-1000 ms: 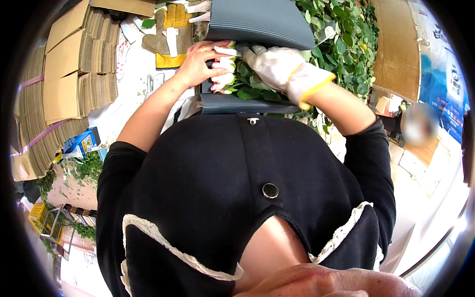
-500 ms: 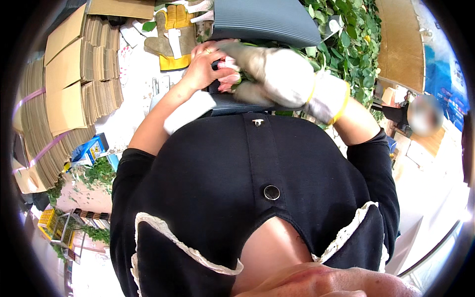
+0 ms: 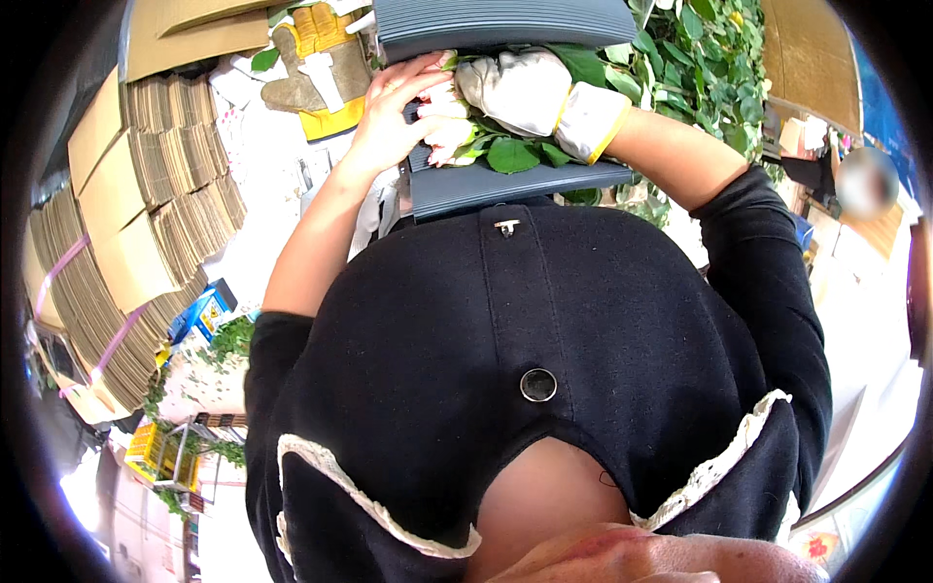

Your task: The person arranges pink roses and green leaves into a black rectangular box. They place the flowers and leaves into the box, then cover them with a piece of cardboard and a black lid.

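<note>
Pale pink roses (image 3: pixel 447 134) with green leaves lie in a dark grey ribbed holder (image 3: pixel 515 191) in front of my chest. My bare left hand (image 3: pixel 394 115) curves round the rose heads from the left, thumb and fingers on either side of them. My right hand (image 3: pixel 515 92) wears a white glove with a yellow cuff edge. It is closed over the roses just behind the heads, its fingertips curled down and partly hidden. Leaves stick out below the glove. Beyond both hands rises the holder's far ribbed side (image 3: pixel 505 21).
A brown and yellow work glove (image 3: pixel 326 73) lies at the far left of the holder. Stacked flat cardboard (image 3: pixel 180 165) stands at the left. Leafy green stems (image 3: pixel 700 78) fill the far right, beside a cardboard sheet (image 3: pixel 814 63). Another person (image 3: pixel 867 185) is at the far right.
My gloved right hand has stopped its blurred motion and settled on the roses, moving slightly up and left. Leaves now show below it. My left hand stays at the blooms.
</note>
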The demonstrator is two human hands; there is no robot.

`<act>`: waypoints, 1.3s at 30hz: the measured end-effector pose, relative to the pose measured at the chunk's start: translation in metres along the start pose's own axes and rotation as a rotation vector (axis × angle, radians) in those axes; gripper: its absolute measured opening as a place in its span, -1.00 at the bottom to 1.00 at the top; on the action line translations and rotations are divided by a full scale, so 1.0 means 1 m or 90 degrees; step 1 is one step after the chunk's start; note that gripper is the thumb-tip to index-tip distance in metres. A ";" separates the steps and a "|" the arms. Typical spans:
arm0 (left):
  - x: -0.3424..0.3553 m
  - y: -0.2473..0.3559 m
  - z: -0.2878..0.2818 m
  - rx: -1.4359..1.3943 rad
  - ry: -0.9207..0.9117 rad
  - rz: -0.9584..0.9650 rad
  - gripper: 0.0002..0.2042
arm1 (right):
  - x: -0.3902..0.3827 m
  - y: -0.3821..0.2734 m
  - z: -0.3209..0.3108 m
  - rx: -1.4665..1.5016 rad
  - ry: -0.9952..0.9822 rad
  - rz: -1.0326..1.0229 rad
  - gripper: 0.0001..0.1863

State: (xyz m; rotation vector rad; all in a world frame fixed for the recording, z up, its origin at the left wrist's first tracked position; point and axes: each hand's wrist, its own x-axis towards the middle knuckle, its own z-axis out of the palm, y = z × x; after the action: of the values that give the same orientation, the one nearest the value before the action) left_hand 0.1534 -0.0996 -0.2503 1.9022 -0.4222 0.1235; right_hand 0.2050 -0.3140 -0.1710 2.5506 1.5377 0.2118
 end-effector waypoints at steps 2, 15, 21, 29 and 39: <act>-0.004 0.008 -0.011 -0.173 0.049 -0.079 -0.63 | -0.005 0.001 -0.007 0.033 -0.004 0.018 -0.85; -0.028 0.029 -0.002 0.154 -0.091 -0.189 -0.42 | 0.002 0.040 -0.164 0.258 0.051 0.393 -0.78; -0.026 0.028 -0.001 0.123 -0.078 -0.169 -0.42 | -0.009 0.139 -0.093 0.138 -0.099 0.440 -0.67; -0.027 0.023 -0.005 0.121 -0.065 -0.139 -0.44 | -0.012 0.102 -0.196 0.278 0.113 0.217 -0.71; -0.048 -0.009 0.014 0.184 -0.031 -0.129 -0.66 | 0.004 -0.007 -0.038 0.396 -0.156 -0.149 -0.23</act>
State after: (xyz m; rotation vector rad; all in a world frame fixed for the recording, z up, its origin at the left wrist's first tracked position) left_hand 0.1103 -0.0982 -0.2772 2.2251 -0.2517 0.0032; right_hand 0.1930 -0.3047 -0.1349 2.6251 2.0092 -0.6828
